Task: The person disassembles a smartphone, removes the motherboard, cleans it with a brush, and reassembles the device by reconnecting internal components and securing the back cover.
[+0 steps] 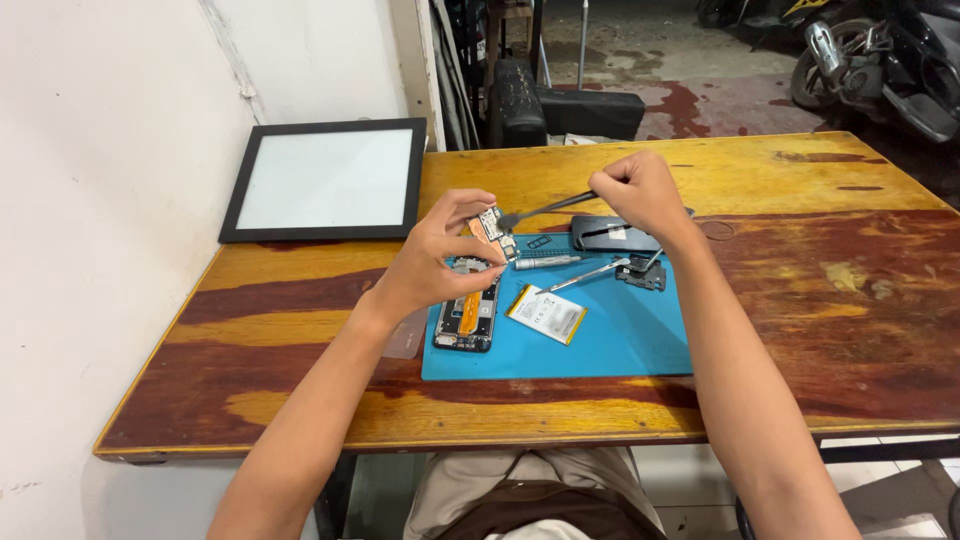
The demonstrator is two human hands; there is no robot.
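Left hand [437, 262] pinching a small board [492, 226], right hand [640, 193] gripping tweezers [545, 209] over mat [640, 345]; loads of bare tabletop [840, 290] to the right.

Wooden table [800, 300] under blue mat [620, 340]

Open wooden tabletop [800, 300] right of the blue rubber work mat [630, 345]; mat's upper half crowded by opened black phone [467, 320], white battery [546, 313], silver screwdriver [545, 262].

Phone-repair workshop, worn yellow wooden table [800, 180] bore a blue rubber mat [630, 340], opened black phone [467, 320], parked motorbikes [880, 60] far right.
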